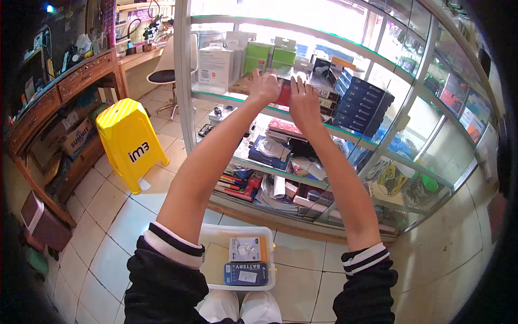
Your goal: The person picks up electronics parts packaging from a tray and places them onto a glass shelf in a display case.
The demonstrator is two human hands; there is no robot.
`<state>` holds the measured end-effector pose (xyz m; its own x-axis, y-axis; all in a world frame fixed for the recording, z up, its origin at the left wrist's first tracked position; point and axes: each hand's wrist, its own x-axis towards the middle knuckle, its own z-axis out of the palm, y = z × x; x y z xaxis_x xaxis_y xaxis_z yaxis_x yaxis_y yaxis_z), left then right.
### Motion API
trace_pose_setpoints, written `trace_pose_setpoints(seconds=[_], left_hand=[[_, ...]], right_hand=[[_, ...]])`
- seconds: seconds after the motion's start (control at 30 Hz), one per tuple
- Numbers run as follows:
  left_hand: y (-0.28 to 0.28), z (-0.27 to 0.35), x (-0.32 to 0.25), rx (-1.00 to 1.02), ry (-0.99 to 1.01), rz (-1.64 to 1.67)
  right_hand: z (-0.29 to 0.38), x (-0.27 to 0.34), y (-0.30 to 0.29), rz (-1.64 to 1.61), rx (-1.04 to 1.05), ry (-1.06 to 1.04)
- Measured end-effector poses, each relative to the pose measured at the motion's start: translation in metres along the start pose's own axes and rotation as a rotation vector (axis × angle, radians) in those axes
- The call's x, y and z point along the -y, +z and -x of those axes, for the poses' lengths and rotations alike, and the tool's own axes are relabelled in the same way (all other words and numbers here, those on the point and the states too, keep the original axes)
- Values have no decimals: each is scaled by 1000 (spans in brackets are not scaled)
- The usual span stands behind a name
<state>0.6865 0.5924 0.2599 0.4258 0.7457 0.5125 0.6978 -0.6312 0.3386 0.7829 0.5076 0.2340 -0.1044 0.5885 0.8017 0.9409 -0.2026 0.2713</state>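
Both my hands reach into the upper shelf of a glass display cabinet. Between them is a small red box [284, 92]. My left hand [266, 86] grips its left side with bent fingers. My right hand [303, 101] lies along its right side, fingers pointing up and away from me; the fingertips are partly hidden. Behind the hands stand green boxes [257, 56] and a white box [214, 69]. Labelled narrow boxes [328, 95] lie just right of my right hand, followed by a stack of dark blue boxes [360, 105].
A white plastic bin [214, 233] before my knees holds an earphone box [245, 249] and a blue battery pack [246, 274]. A yellow plastic stool [129, 146] stands left, near a wooden desk [81, 77]. Coiled white cable [273, 148] lies on the lower shelf.
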Motion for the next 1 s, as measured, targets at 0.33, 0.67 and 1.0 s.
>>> trace_pose_setpoints(seconds=[0.33,0.67,1.0], left_hand=[[6,249,83,-203,62,719],[191,504,147,474,-522,649],[191,526,142,718,-586,271]], right_hand=[[188,64,-68,-684,-36,91],[448,164,-3,-858,729,179],[452,182,-23,-579,1146,34]])
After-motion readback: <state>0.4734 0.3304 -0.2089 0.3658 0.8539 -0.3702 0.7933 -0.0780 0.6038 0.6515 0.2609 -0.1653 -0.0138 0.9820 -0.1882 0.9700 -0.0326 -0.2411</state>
